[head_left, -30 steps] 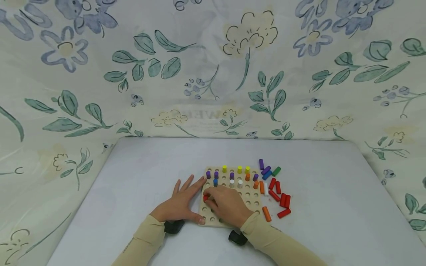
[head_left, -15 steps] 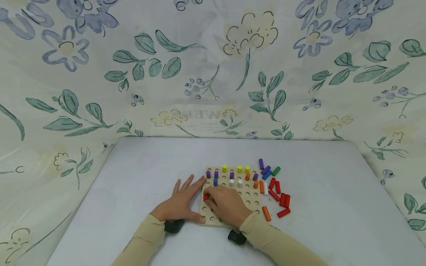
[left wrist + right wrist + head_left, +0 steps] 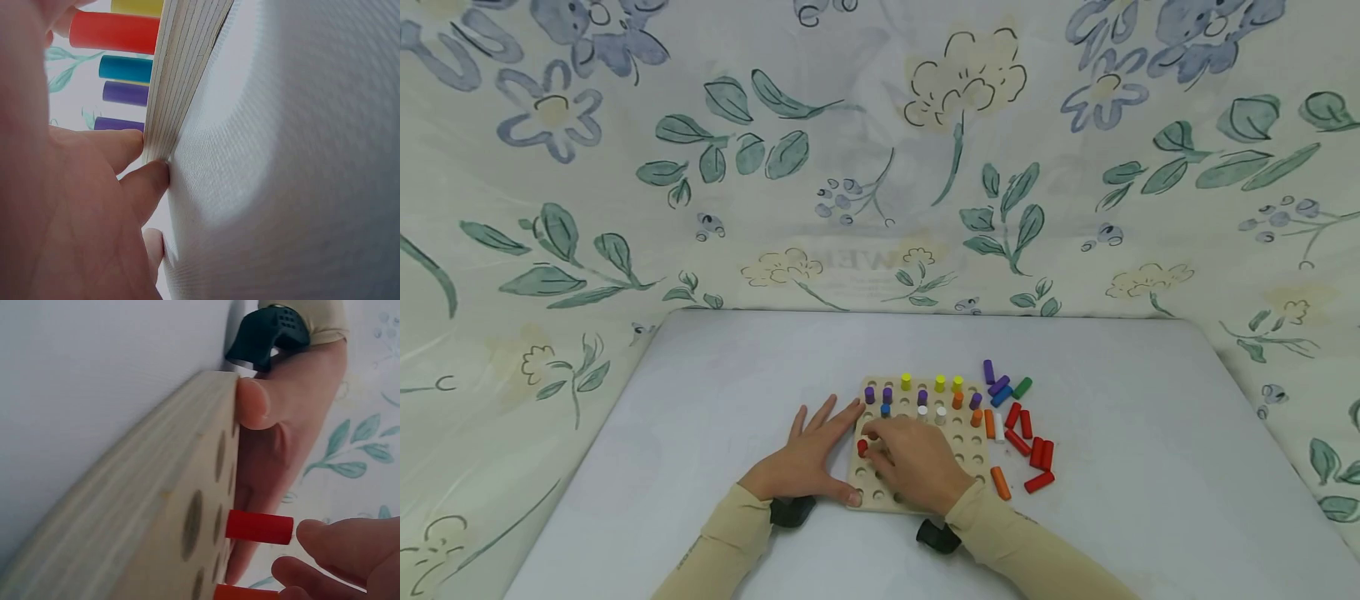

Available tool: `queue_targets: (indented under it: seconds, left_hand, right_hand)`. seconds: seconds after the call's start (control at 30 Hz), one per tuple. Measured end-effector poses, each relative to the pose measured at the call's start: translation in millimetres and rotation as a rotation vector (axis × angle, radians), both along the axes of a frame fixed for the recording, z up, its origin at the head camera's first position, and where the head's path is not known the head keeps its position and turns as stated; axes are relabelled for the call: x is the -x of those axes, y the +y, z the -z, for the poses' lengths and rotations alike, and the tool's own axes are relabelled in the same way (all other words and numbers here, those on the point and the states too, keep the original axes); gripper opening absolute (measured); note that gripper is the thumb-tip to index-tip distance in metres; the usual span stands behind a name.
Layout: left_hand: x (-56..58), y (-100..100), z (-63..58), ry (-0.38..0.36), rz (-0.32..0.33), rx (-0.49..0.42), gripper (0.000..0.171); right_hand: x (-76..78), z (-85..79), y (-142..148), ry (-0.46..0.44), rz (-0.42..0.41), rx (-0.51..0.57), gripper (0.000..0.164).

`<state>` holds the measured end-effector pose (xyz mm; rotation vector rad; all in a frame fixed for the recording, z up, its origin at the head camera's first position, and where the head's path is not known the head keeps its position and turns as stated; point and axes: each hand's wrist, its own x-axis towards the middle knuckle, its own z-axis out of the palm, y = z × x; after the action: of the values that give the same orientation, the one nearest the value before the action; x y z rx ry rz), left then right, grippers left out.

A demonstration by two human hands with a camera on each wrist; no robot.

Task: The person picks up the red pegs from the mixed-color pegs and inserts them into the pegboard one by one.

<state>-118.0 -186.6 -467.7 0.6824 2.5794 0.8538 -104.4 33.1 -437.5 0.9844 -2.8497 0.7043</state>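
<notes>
My left hand [image 3: 802, 459] lies with fingers spread along the left edge of the wooden pegboard [image 3: 855, 467], thumb at its near corner. A red peg [image 3: 862, 448] stands upright in a hole by that edge. Over the board, my right hand [image 3: 919, 467] has its fingers loosened beside this peg. In the right wrist view the thumb [image 3: 315, 537] is just off the end of the red peg [image 3: 259, 527], and an orange peg [image 3: 247, 593] shows partly behind a finger. In the left wrist view, blue and purple pegs [image 3: 125, 94] stand beyond the red one [image 3: 115, 32].
Yellow pegs [image 3: 940, 383], purple pegs [image 3: 922, 397], white pegs [image 3: 941, 415] and orange pegs [image 3: 958, 401] stand in the far rows. Loose pegs lie right of the board, among them several red ones [image 3: 1018, 442], a green one [image 3: 1022, 387] and an orange one [image 3: 1001, 482]. A flower-patterned sheet [image 3: 865, 183] hangs behind the table.
My right hand's fingers have let go of the red peg and drawn slightly right, so more of the peg shows. The left hand stays in place.
</notes>
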Motion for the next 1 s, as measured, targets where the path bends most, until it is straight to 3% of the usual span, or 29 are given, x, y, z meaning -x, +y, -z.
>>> queue_targets:
  seconds: [0.37, 0.63, 1.0]
  left_hand:
    - [-1.3, 0.5, -2.5, 0.001, -0.009, -0.006, 0.123]
    - [-1.0, 1.4, -2.8, 0.001, -0.017, 0.008, 0.124]
    - [-1.7, 3.3, -3.5, -0.011, -0.026, 0.016, 0.125]
  right_hand:
    - [-3.4, -11.4, 8.5, -0.034, 0.044, 0.045, 0.029]
    - [-5.3, -17.9, 23.1, -0.061, 0.119, 0.086, 0.028]
    - [-5.2, -25.0, 43.3, -0.001, 0.173, 0.112, 0.027]
